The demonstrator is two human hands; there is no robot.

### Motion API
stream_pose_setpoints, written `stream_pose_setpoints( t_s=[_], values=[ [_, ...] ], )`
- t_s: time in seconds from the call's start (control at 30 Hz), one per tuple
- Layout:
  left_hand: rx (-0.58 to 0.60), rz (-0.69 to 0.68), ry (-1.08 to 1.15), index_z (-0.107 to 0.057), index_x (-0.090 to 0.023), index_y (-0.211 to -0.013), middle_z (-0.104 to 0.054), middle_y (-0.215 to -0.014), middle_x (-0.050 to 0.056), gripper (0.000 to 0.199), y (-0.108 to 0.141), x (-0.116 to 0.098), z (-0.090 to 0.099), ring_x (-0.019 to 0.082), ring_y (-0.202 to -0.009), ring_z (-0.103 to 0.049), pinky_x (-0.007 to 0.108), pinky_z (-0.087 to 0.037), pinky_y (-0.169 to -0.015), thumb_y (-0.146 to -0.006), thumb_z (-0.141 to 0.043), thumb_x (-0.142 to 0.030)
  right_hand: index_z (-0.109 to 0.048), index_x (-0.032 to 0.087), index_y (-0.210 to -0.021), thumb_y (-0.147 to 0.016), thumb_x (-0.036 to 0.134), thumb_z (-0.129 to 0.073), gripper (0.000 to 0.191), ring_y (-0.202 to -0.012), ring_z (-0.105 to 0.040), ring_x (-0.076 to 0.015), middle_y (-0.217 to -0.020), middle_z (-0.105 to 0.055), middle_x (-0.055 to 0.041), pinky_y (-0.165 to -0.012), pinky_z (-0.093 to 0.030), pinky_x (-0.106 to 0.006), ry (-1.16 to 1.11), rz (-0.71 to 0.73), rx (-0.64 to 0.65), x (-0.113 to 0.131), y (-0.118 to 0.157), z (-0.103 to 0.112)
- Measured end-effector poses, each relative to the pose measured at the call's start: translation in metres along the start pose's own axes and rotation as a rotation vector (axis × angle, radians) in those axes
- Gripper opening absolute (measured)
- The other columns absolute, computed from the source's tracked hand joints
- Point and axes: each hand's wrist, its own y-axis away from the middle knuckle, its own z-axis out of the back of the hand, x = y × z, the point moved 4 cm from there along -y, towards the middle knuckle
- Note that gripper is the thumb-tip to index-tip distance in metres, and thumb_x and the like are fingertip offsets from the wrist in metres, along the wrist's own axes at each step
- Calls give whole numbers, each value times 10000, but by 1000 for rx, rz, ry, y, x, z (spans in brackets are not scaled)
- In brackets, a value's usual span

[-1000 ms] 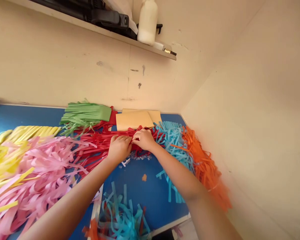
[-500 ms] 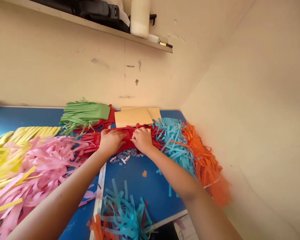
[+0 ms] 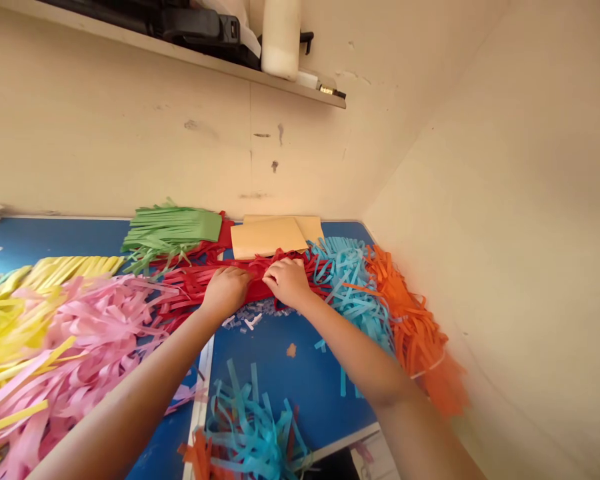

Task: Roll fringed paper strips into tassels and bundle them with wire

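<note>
A length of red fringed tissue paper (image 3: 190, 280) lies across the blue table (image 3: 305, 380), its cut strips spreading out to both sides. My left hand (image 3: 227, 291) is closed on its uncut middle, fingers curled with the tips hidden. Close beside it, my right hand (image 3: 286, 281) pinches the same red paper between thumb and fingers. Small clear and white scraps (image 3: 253, 317) are scattered just in front of the hands. Behind the paper lie flat yellow-orange sheets (image 3: 267, 238).
Green fringe (image 3: 173, 227) sits at the back left, with pink (image 3: 105, 313) and yellow fringe (image 3: 75, 267) nearer. Blue (image 3: 350, 280) and orange fringe (image 3: 410, 320) lie at right. More blue strips (image 3: 255, 427) are at the front edge. Above hangs a shelf (image 3: 200, 57) holding a white bottle (image 3: 281, 40).
My left hand has turned slightly, its fingers curling in more over the red paper. My right hand stays almost in place, still pinching. The view has shifted a little.
</note>
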Motion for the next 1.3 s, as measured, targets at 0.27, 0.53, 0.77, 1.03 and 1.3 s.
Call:
stream_pose_setpoints(
  t_s=[0.27,0.53,0.77,1.03,1.3],
  values=[
    [95,-13,-110,-647,-134,-864,-688,-850,24,155,6,-10,-24,162,-822,-655,375,-529,-812,-912,-594,-271,-673,183,-1171,-996,321,-400,352,-1358,-350,-361,-1408,-538,-147,-1035,-235,-564,142,-364,-62,-43,-5,9],
    [63,-38,-78,-687,-129,-867,-728,-928,147,227,10,-12,-27,259,-937,-688,400,-471,-936,-859,-464,-85,-604,211,-1256,-986,214,-401,337,-1167,-562,-227,-1243,-651,-123,-983,-366,-374,119,-238,-95,-32,-7,-3],
    [93,81,-7,-701,-162,-875,-743,-840,151,350,-1,0,-16,281,-852,-705,420,-469,-895,-936,-372,-263,-601,206,-1244,-961,299,-537,304,-1197,-569,-215,-1237,-672,-92,-1005,-376,-326,-44,-79,-7,-40,-7,-6],
    [223,276,143,-704,-242,-1075,-751,-1106,65,361,-2,50,-14,232,-1030,-687,292,-480,-873,-803,-471,-198,-725,228,-996,-913,284,-635,135,-859,-695,-156,-948,-763,-5,-712,-449,-225,-166,-130,196,-61,-38,-27],
    [305,496,153,-736,-214,-880,-763,-897,125,469,-15,59,-19,311,-869,-710,338,-488,-675,-870,-351,-480,-758,245,-879,-938,428,-578,263,-777,-666,-169,-814,-748,-16,-658,-432,-247,-45,-280,204,-59,-55,-33]
  ],
)
